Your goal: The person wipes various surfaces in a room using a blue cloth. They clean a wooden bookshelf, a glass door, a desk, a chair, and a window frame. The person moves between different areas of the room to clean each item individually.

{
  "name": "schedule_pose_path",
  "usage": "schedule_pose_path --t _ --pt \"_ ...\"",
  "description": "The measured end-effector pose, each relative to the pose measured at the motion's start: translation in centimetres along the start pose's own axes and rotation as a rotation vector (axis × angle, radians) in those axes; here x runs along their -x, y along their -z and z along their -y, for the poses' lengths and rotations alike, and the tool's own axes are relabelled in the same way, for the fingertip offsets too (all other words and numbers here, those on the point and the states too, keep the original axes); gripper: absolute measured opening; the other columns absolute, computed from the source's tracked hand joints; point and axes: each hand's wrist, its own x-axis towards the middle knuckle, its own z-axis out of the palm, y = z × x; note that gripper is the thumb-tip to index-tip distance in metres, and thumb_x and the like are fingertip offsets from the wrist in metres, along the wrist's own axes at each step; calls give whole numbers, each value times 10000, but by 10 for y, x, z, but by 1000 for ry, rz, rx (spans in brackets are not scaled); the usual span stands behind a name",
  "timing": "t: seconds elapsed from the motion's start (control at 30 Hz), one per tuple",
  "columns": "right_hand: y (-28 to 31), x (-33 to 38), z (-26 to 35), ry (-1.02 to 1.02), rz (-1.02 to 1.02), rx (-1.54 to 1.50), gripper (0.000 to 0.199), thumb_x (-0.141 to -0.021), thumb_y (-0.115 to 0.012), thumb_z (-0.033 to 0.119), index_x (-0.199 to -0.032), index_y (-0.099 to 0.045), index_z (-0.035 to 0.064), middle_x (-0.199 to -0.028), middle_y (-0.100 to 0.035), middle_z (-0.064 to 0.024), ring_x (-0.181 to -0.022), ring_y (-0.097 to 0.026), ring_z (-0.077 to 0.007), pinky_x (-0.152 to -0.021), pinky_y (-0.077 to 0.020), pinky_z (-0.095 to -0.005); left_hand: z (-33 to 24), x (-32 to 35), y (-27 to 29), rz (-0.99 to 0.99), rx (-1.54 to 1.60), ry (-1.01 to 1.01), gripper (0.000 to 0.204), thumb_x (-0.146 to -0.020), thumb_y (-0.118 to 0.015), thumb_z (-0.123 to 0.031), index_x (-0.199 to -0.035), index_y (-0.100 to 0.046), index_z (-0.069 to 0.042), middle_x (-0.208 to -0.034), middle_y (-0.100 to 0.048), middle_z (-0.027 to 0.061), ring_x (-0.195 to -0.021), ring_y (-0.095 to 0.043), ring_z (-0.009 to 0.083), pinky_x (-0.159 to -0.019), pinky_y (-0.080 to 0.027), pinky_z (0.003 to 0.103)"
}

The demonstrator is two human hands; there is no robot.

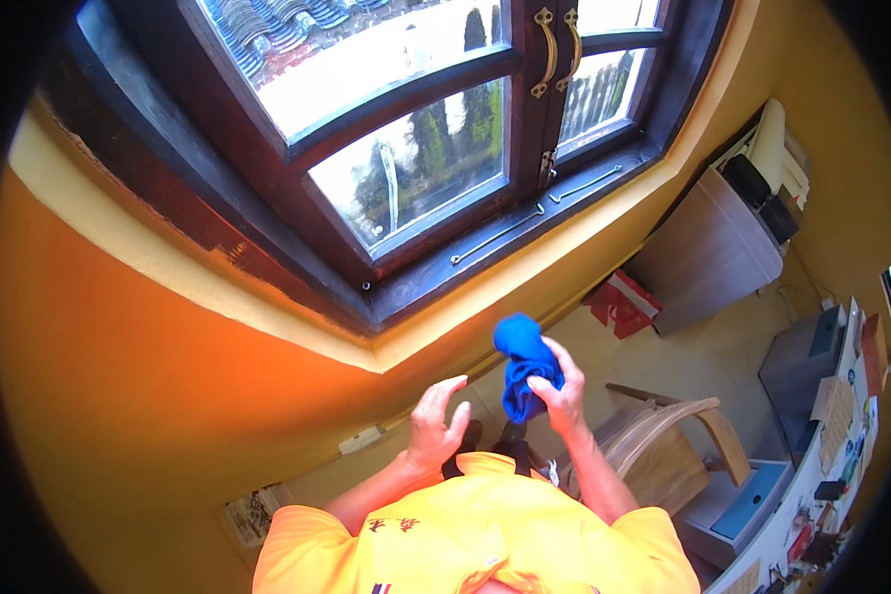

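A bunched blue cloth [527, 368] is gripped in my right hand [561, 388], its folded end sticking up past the fingers. To the left of it, my left hand [436, 424] is raised with fingers curved and thumb apart, holding nothing. Both hands are in front of my body, below the window sill. Ahead stands a dark wooden window [411, 163] with glass panes and two brass handles [545, 54]; its two sashes meet at the middle. Metal window hooks [497, 236] lie along the sill.
At the right are a wooden chair [663, 457], a grey cabinet [708, 247] with items on top, a red bag [622, 304] on the floor, and a cluttered desk [812, 495]. A yellow wall [168, 346] runs along the left.
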Motion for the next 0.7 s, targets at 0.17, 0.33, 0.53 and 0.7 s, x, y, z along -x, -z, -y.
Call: schedule_pose_path --t 0.17,0.33,0.53,0.7 --pt "-71 -77 74 672 330 604 557 -648 -663 132 -1193 -561 74 -1156 -584 -142 -1036 -571 -335 -896 -481 -408 11 10 7 121 -177 -165 173 -746 -638 -39 -919 -641 -36 -935 -646 141 -927 -608 314 -818 -475 399" --pt "-144 -132 25 713 591 1098 455 -701 -656 177 -1137 -560 88 -1067 -548 -128 -1011 -509 -350 -799 -501 -422 11 -8 -2 139 -130 -266 151 -735 -638 -19 -885 -643 -34 -931 -643 128 -942 -606 316 -828 -466 410" --pt "-85 -186 39 676 387 1270 317 -690 -596 167 -1002 -630 124 -1027 -595 -85 -942 -557 -307 -808 -511 -390 8 -46 16 -10 -230 -319 181 -723 -632 -5 -904 -633 -9 -975 -622 136 -978 -589 329 -855 -452 412" --pt "-37 -228 26 502 381 986 328 -726 -582 233 -1032 -671 156 -1099 -595 -66 -997 -566 -295 -838 -510 -397 4 -109 5 -47 -361 -454 312 -724 -613 -20 -1034 -597 13 -1212 -537 182 -1189 -480 356 -1007 -357 479"
